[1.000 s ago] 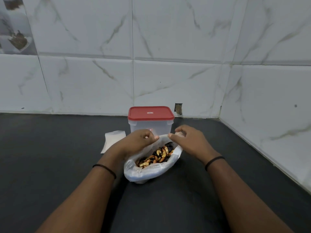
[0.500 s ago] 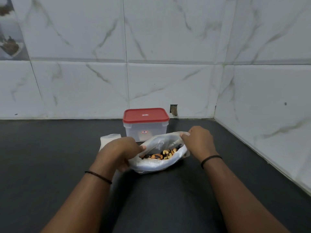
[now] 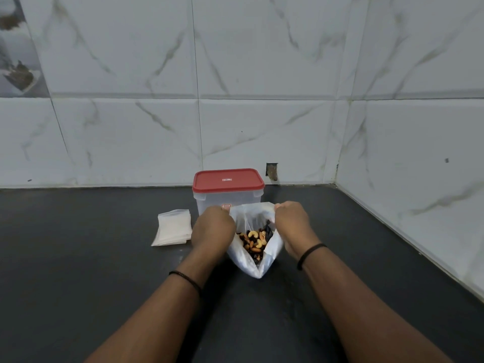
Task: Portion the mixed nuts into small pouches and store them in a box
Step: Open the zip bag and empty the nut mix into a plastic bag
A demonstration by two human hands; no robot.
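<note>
A clear plastic bag [image 3: 251, 265] of mixed nuts [image 3: 255, 242] stands upright on the black counter, its mouth spread wide. My left hand [image 3: 213, 227] grips the bag's left rim and my right hand [image 3: 292, 221] grips the right rim, fingers curled over the plastic. Just behind the bag stands a clear plastic box [image 3: 209, 203] with a red lid [image 3: 227, 180] pressed on. A flat stack of small clear pouches [image 3: 173, 227] lies to the left of my left hand.
The black counter [image 3: 91, 271] runs back to marble-patterned wall tiles behind and on the right [image 3: 419, 179], which meet in a corner. A small dark hole [image 3: 271, 171] sits in the back wall beside the box.
The bag has gone from lying slumped to standing upright. Both hands have shifted along its rim and pulled the mouth wider, showing more nuts.
</note>
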